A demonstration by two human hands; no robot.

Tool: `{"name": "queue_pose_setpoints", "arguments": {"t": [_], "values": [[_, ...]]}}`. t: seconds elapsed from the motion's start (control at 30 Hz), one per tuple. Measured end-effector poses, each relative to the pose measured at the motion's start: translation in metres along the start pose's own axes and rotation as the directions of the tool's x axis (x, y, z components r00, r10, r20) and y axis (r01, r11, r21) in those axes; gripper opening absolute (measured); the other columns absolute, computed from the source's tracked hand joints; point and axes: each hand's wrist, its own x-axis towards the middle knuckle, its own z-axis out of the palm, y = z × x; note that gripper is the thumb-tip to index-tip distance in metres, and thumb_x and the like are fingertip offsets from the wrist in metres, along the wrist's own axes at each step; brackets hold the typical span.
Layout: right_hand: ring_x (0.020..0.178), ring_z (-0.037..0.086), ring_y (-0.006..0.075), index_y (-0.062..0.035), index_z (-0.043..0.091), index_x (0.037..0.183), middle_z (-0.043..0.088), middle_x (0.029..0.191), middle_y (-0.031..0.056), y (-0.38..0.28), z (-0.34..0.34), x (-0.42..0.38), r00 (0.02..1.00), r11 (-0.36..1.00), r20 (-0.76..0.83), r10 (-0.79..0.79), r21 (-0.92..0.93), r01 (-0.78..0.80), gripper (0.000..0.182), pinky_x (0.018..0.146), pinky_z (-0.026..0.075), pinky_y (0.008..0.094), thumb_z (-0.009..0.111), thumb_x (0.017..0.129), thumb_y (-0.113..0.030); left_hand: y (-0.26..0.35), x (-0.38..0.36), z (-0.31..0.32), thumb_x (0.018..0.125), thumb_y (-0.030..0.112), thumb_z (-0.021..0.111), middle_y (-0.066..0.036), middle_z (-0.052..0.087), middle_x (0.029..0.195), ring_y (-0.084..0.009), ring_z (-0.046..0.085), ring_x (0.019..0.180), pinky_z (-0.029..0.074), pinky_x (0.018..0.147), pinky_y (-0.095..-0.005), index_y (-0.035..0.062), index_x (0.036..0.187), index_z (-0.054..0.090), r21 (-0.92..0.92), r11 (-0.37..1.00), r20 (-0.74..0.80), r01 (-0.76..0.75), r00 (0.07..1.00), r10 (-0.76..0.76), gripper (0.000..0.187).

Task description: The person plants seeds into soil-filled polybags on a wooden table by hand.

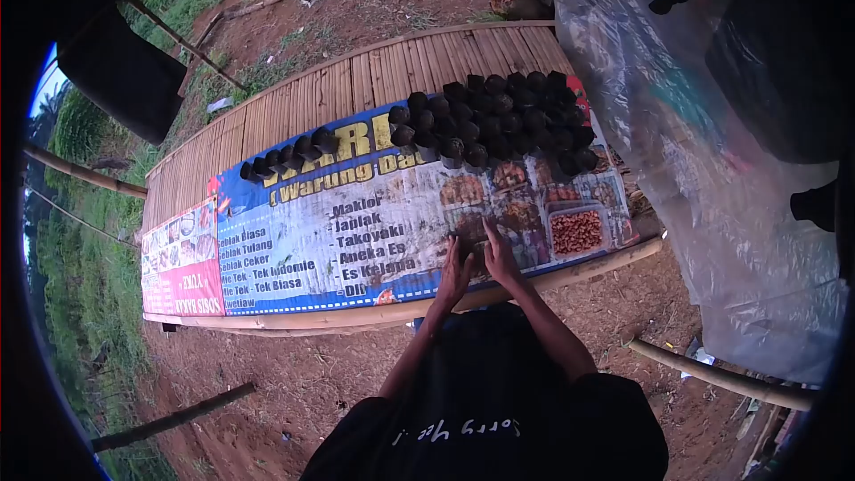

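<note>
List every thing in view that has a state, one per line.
Left hand: open, flat on the banner.
Right hand: open, flat on the banner.
Printed banner: spread flat over the bamboo platform.
Black filled bags: upright, packed together.
Plastic sheet: hanging, crumpled.

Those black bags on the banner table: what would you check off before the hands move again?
1. Both hands free: ok. The left hand and right hand lie flat on the banner, holding nothing.
2. Filled black bags standing upright in a cluster: ok.
3. The smaller row of bags at the far left apart from the cluster: ok.
4. Bare banner between hands and bags: ok.
5. Bamboo table steady: cannot tell.
6. Plastic sheet hanging at the right, off the bags: cannot tell.
</note>
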Motion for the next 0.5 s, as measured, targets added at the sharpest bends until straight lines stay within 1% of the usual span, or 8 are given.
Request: {"name": "queue_pose_setpoints", "arguments": {"t": [0.07,0.1,0.17,0.2,0.3,0.37,0.43,0.5], "values": [[0.126,0.048,0.0326,-0.013,0.039,0.142,0.047,0.136,0.0212,0.0,-0.002,0.015,0.969,0.98,-0.219,-0.115,-0.187,0.074,0.056,0.102,0.041,0.0372,0.052,0.088,-0.003,0.001,0.003,-0.02,0.094,0.029,0.055,-0.02,0.036,0.146,-0.0352,0.033,0.136,0.027,0.112,-0.04,0.0019,0.142,0.033,0.035,0.999,0.077,0.02,0.997,-0.023,0.06],[0.126,0.048,0.0326,-0.013,0.039,0.142,0.047,0.136,0.0212,0.019,-0.074,0.026,0.969,0.959,-0.202,-0.144,-0.269,0.086,0.056,0.102,0.041,0.0372,0.052,0.088,-0.003,0.027,0.019,0.032,0.094,0.029,0.055,-0.02,0.036,0.146,-0.0352,0.033,0.136,0.027,0.112,-0.04,0.0019,0.142,0.033,-0.049,0.999,0.07,0.001,0.998,0.002,0.06],[0.114,0.056,0.0322,-0.0076,0.05,0.131,0.054,0.126,0.0201,0.006,-0.086,0.045,0.955,0.949,-0.282,-0.093,-0.316,-0.001,0.044,0.092,0.047,0.0368,0.052,0.088,-0.002,0.028,0.026,0.008,0.093,0.025,0.056,-0.019,0.049,0.136,-0.0336,0.043,0.13,0.034,0.107,-0.0405,0.0033,0.135,0.045,-0.061,0.995,0.016,-0.079,0.997,0.08,0.049],[0.095,0.064,0.0288,-0.0048,0.056,0.119,0.065,0.106,0.0155,0.005,-0.086,0.056,0.922,0.965,-0.373,-0.104,-0.264,0.002,0.031,0.082,0.049,0.0356,0.055,0.088,-0.005,0.035,0.028,-0.004,0.09,0.021,0.062,-0.017,0.063,0.118,-0.0292,0.06,0.111,0.046,0.095,-0.0379,0.0024,0.122,0.056,0.026,0.993,-0.101,-0.113,0.988,0.115,0.038],[0.077,0.067,0.0244,-0.0044,0.061,0.107,0.068,0.082,0.011,0.016,-0.112,0.085,0.861,0.977,-0.492,0.132,-0.084,-0.198,0.021,0.072,0.051,0.034,0.06,0.087,-0.01,0.025,0.042,-0.013,0.085,0.015,0.067,-0.013,0.068,0.095,-0.0224,0.067,0.087,0.051,0.078,-0.0333,0.0025,0.108,0.063,-0.134,0.991,-0.112,0.019,0.993,-0.035,0.027],[0.066,0.066,0.0217,-0.0035,0.062,0.096,0.066,0.068,0.0089,0.03,-0.124,0.1,0.776,0.992,-0.626,0.079,-0.03,-0.126,0.016,0.065,0.05,0.0341,0.063,0.088,-0.017,0.019,0.05,-0.017,0.081,0.014,0.072,-0.008,0.068,0.075,-0.0128,0.063,0.066,0.05,0.063,-0.0288,0.0012,0.092,0.066,-0.064,0.998,-0.177,0.01,0.984,-0.021,0.018],[0.069,0.067,0.0235,-0.0027,0.062,0.095,0.066,0.067,0.0109,0.027,-0.148,0.107,0.681,0.898,-0.712,0.171,-0.172,-0.406,0.025,0.06,0.05,0.0335,0.062,0.089,-0.027,0.031,0.057,-0.026,0.081,0.018,0.073,-0.007,0.063,0.062,-0.0092,0.056,0.056,0.043,0.053,-0.0292,0.0008,0.079,0.064,-0.169,0.958,-0.117,0.23,0.961,-0.251,0.019],[0.072,0.068,0.0288,-0.0003,0.06,0.096,0.067,0.072,0.0127,0.035,-0.166,0.115,0.607,0.859,-0.719,0.338,-0.028,-0.511,0.038,0.063,0.052,0.0374,0.06,0.089,-0.038,0.031,0.062,-0.029,0.082,0.022,0.072,-0.009,0.062,0.061,-0.0099,0.056,0.056,0.043,0.052,-0.0294,-0.0012,0.076,0.062,-0.047,0.975,-0.154,0.216,0.963,-0.221,0.026]]}}
